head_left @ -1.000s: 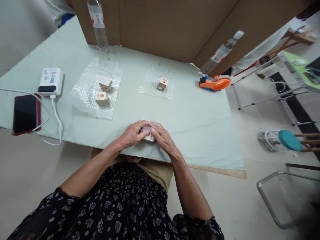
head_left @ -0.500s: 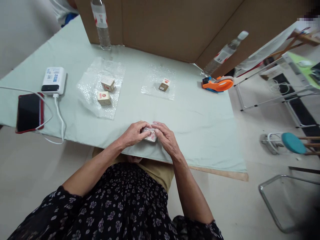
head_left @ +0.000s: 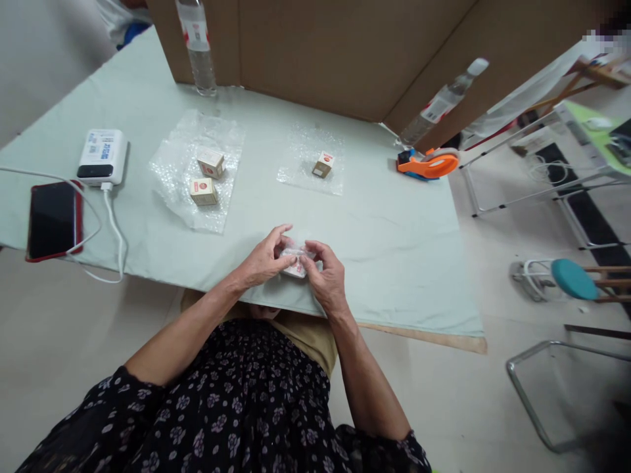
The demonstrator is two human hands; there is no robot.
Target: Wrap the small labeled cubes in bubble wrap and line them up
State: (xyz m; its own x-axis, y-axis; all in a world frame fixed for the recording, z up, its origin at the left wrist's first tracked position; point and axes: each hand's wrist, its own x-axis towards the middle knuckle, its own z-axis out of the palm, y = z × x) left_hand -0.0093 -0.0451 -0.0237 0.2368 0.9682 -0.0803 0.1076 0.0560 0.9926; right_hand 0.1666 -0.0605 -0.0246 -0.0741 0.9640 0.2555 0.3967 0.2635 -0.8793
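Near the table's front edge, a small box in bubble wrap [head_left: 294, 268] lies between my two hands. My left hand [head_left: 267, 258] grips its left side, thumb on top, with a finger lifted away. My right hand [head_left: 323, 270] closes on the right side, its thumb pressing the plastic. Part of the box is hidden by the fingers. Further off, two small cream boxes, one [head_left: 204, 191] in front of the other [head_left: 211, 163], sit on a sheet of bubble wrap [head_left: 172, 164]. Another small box [head_left: 323, 164] rests on a separate bubble wrap sheet [head_left: 296, 174].
An orange tape dispenser [head_left: 428, 164] lies at the right edge. Water bottles stand at the back left [head_left: 200, 52] and back right [head_left: 444, 102], by a cardboard panel [head_left: 320, 59]. A white power bank [head_left: 103, 156] and a phone [head_left: 54, 220] with cables are at left.
My left hand's fingers have lifted and spread a little, while my right hand's fingers have curled in on the wrapped box. The view has shifted slightly.
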